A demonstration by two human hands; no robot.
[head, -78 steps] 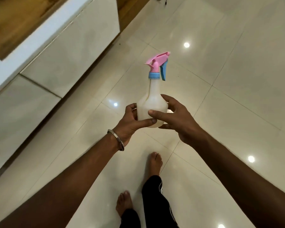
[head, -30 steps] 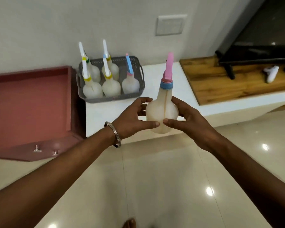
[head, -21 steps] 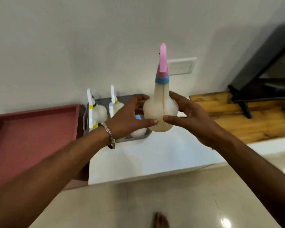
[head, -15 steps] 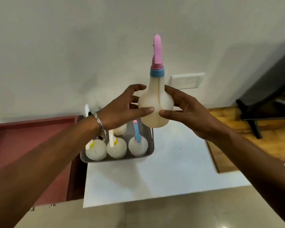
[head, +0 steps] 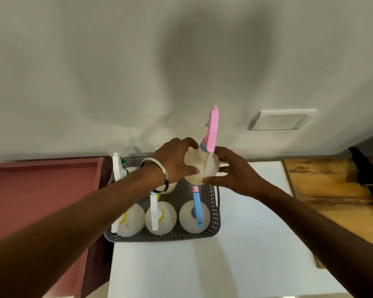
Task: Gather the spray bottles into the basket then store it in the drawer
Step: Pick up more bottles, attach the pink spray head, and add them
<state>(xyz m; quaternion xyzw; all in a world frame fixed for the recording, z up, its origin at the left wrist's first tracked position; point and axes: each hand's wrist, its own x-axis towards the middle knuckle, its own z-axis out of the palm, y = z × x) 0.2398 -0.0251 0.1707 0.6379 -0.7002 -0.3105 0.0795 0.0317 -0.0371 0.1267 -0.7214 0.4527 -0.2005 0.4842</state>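
Gripping from both sides, the left hand (head: 177, 162) and the right hand (head: 235, 175) are curled round the round belly of a translucent white plastic spray bottle with a pink trigger head and a blue collar (head: 202, 168). This bottle is held upright, tilted slightly, above the rear right corner of a grey perforated plastic basket (head: 213, 211); contact with the basket cannot be determined. A seam line is visible down the bottle's body. A metal bangle (head: 159, 171) is worn on the left wrist.

Three similar white bottles are seated in the front row of the basket: one with a white trigger and yellow collar (head: 131, 220), a second of the same kind (head: 160, 218), and one with a blue trigger (head: 194, 216). More bottles behind are partly hidden by the left arm. The basket is placed on a white countertop (head: 235, 265), beside an open reddish-brown drawer (head: 41, 190). A wooden surface (head: 323, 190) is located to the right, and a white wall switch plate (head: 280, 121) is mounted above.
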